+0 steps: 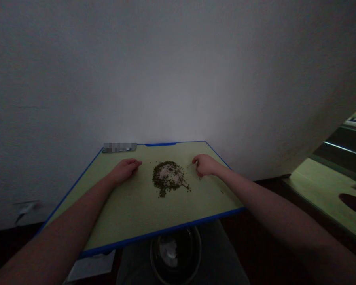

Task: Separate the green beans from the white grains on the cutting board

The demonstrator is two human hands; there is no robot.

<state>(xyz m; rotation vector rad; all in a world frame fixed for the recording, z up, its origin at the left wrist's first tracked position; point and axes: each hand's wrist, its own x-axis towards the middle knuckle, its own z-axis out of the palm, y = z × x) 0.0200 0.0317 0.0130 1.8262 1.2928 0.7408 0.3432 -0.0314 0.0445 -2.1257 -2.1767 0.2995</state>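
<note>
On a pale green, blue-edged board, a loose heap of tiny dark green beans lies centrally, likely light and rolling, better swept than gripped, between the loosely curled, empty-looking left hand and the narrowly pinched right hand, its hold unclear.

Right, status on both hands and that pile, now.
Left hand resting on board, beside seed pile. Right hand across the pile, at clear plastic scrap, grip unclear. Pile: small green seeds, pale patch mid-pile. Bowl below near edge.
</note>
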